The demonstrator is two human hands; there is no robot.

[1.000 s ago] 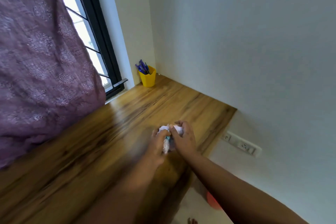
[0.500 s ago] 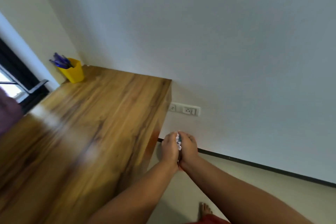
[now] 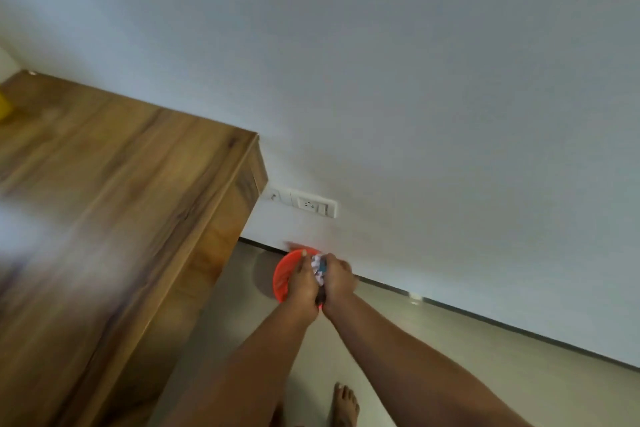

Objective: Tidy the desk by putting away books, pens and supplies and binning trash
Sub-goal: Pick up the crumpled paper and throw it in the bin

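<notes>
- We see both hands pressed together in front of the body, with a wad of crumpled paper point(image 3: 318, 269) caught between them; the wad is white with a patch of blue.
- The left hand point(image 3: 302, 282) has its fingers curled round the left side of the paper, gripping it.
- The right hand point(image 3: 337, 282) curls round the right side of the same wad and grips it too; the two hands touch each other at the heel.
- The paper is held above an orange bin point(image 3: 284, 276) that stands on the floor point(image 3: 450, 357) close to the wall point(image 3: 381, 62). We see only the left part of its rim and inside; the hands cover the rest.
- We cannot tell what lies inside the bin, as the view is blurred there.
- The wooden desk point(image 3: 121, 201) fills the left of the view, its end just left of the bin, its top blurred.
- At the far left edge, on the desk, a sliver of a yellow cup point(image 3: 4, 111) shows.
- A white socket plate point(image 3: 310, 203) sits on the wall, just right of the desk's corner and above the bin.
- A dark skirting strip point(image 3: 485, 321) runs along the foot of the wall.
- A bare foot point(image 3: 344, 406) stands on the floor at the bottom, between the two forearms.
</notes>
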